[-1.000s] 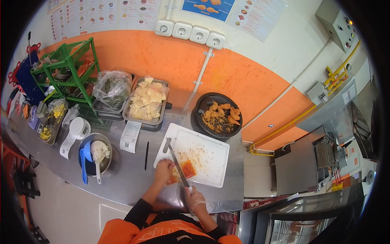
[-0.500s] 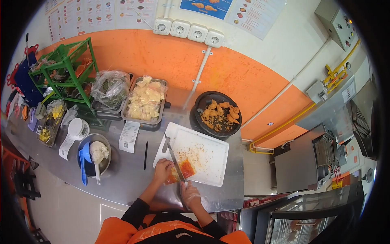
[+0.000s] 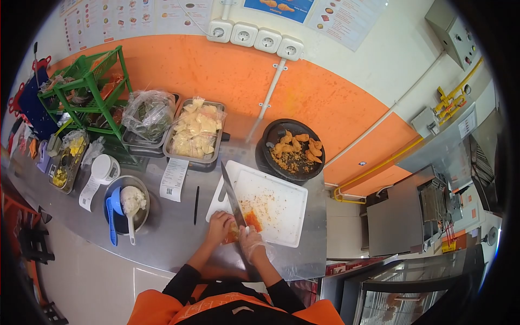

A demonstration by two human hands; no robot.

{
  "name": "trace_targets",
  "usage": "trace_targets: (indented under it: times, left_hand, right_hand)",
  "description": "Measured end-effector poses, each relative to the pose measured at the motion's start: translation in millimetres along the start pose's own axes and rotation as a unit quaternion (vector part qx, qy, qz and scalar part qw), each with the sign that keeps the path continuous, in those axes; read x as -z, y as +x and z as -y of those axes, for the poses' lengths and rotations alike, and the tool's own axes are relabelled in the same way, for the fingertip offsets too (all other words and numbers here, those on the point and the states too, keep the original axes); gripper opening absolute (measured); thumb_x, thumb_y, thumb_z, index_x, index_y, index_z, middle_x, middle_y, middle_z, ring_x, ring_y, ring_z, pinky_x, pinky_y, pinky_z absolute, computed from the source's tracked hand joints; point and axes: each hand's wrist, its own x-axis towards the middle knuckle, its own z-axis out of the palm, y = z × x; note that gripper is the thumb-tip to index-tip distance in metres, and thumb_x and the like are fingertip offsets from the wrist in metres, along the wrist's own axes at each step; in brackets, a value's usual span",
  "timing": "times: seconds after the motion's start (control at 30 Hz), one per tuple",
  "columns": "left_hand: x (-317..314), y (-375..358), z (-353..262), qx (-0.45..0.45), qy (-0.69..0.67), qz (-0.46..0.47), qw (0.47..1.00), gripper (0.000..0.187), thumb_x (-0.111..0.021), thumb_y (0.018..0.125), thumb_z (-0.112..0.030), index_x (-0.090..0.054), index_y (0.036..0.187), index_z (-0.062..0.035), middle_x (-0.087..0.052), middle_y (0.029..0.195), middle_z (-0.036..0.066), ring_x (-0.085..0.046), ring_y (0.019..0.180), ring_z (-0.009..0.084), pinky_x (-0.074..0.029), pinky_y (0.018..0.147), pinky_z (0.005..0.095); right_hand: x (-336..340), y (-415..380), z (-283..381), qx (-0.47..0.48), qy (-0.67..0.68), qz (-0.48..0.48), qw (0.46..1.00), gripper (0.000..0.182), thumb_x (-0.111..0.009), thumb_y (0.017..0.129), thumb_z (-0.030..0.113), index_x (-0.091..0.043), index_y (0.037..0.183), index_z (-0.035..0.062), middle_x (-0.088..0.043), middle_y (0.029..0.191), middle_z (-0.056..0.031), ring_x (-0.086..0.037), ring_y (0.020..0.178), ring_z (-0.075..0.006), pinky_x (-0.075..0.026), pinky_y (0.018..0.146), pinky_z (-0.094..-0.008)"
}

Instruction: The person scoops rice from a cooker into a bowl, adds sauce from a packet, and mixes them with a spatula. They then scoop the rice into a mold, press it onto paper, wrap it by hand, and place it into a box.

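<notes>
Fingers bunched, the left hand [image 3: 219, 227] holds a red-stained packet [image 3: 232, 234] at lower center, by the white board [image 3: 281, 203], as the gloved right hand [image 3: 251, 242] wraps its fingers around a knife [image 3: 233, 196].

Black sleeves [image 3: 182, 283], orange shirt [image 3: 157, 307] (lightly printed)

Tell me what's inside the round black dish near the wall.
The black dish holds golden-brown fried pieces and loose crumbs. They cover much of its bottom, so I can't tell what lies beneath them.
</notes>
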Motion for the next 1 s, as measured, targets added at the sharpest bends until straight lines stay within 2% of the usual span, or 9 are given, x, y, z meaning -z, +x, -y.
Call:
trace_targets:
  times: [0.2,0.4,0.47,0.57,0.73,0.8,0.87,0.97,1.0]
  left_hand:
    - [-3.4,-1.3,1.3,0.024,0.024,-0.007,0.999,0.005,-0.057,0.075,-0.005,-0.06,0.078,-0.001,-0.058,0.078,0.011,-0.052,0.076,0.0307,-0.041,0.069,0.0383]
    - [-2.9,-5.4,0.2,-0.01,0.044,0.003,0.999,0.005,-0.055,0.077,-0.006,-0.059,0.078,-0.0023,-0.056,0.08,0.01,-0.051,0.078,0.0303,-0.04,0.072,0.0389]
    - [-2.7,-8.6,-3.3,-0.051,0.048,-0.006,0.998,0.002,-0.058,0.076,-0.004,-0.057,0.077,-0.0026,-0.057,0.077,0.011,-0.052,0.073,0.0298,-0.04,0.067,0.0386]
    - [-2.6,-7.4,2.3,0.0,0.023,0.003,1.0,0.007,-0.056,0.078,-0.008,-0.057,0.083,-0.0034,-0.056,0.081,0.011,-0.051,0.079,0.0302,-0.04,0.071,0.0396]
    - [8.1,-1.6,-7.5,0.032,0.034,0.043,0.998,0.011,-0.057,0.078,-0.01,-0.057,0.085,-0.0027,-0.057,0.084,0.012,-0.052,0.081,0.0312,-0.041,0.074,0.0397]
    - [12.7,2.3,-11.4,0.042,0.048,0.068,0.996,0.014,-0.059,0.077,-0.012,-0.058,0.087,-0.0022,-0.058,0.084,0.012,-0.052,0.082,0.0315,-0.042,0.075,0.0394]
    - [16.7,3.1,-13.3,0.017,0.073,0.104,0.992,0.02,-0.063,0.074,-0.018,-0.061,0.086,-0.002,-0.058,0.084,0.012,-0.053,0.08,0.0314,-0.043,0.075,0.0388]
    - [22.2,4.7,-15.9,0.055,0.099,0.165,0.98,0.02,-0.065,0.073,-0.022,-0.065,0.084,-0.0049,-0.058,0.083,0.012,-0.055,0.078,0.0311,-0.045,0.072,0.0386]
    - [25.5,6.1,-24.0,0.05,0.099,0.165,0.98,0.02,-0.065,0.073,-0.022,-0.065,0.084,-0.0049,-0.058,0.083,0.012,-0.055,0.078,0.0311,-0.045,0.072,0.0386]
  right_hand:
    - [-8.4,-22.1,-11.2,-0.047,-0.035,-0.001,0.998,0.058,-0.031,0.089,0.048,-0.044,0.115,-0.0023,-0.055,0.095,-0.0354,-0.053,0.094,-0.047,-0.042,0.082,-0.0481]
    - [-11.0,-1.9,2.9,-0.033,0.002,-0.023,0.999,0.055,-0.033,0.089,0.048,-0.046,0.109,-0.0017,-0.055,0.093,-0.0349,-0.053,0.092,-0.0471,-0.042,0.08,-0.0482]
    - [-15.3,13.7,-8.4,-0.02,0.03,-0.033,0.999,0.052,-0.034,0.089,0.047,-0.046,0.108,-0.0006,-0.055,0.092,-0.0346,-0.053,0.092,-0.0472,-0.041,0.08,-0.0496]
    - [-10.9,12.1,-18.0,0.004,0.045,-0.042,0.998,0.05,-0.035,0.089,0.046,-0.046,0.106,0.0008,-0.056,0.091,-0.0334,-0.053,0.09,-0.0476,-0.04,0.078,-0.0505]
    - [9.7,-8.5,-8.9,0.03,0.045,-0.047,0.997,0.05,-0.034,0.09,0.047,-0.046,0.108,0.0011,-0.056,0.09,-0.032,-0.053,0.088,-0.0481,-0.04,0.078,-0.05]
    - [27.1,-14.4,-6.3,-0.01,0.009,-0.115,0.993,0.05,-0.034,0.09,0.046,-0.045,0.109,0.0013,-0.057,0.091,-0.0312,-0.053,0.089,-0.0464,-0.041,0.078,-0.0491]
    - [52.3,3.1,-16.7,-0.008,-0.058,-0.127,0.99,0.05,-0.035,0.09,0.046,-0.044,0.111,0.0024,-0.058,0.093,-0.029,-0.055,0.09,-0.043,-0.042,0.078,-0.0477]
    - [77.6,46.1,-48.7,0.014,-0.135,-0.145,0.98,0.05,-0.036,0.09,0.046,-0.043,0.113,0.0028,-0.058,0.095,-0.0259,-0.057,0.09,-0.0394,-0.043,0.079,-0.0461]
    - [79.0,65.3,-65.2,0.05,-0.185,-0.146,0.971,0.05,-0.036,0.09,0.046,-0.043,0.114,0.0028,-0.058,0.097,-0.0246,-0.057,0.091,-0.0385,-0.044,0.079,-0.0452]
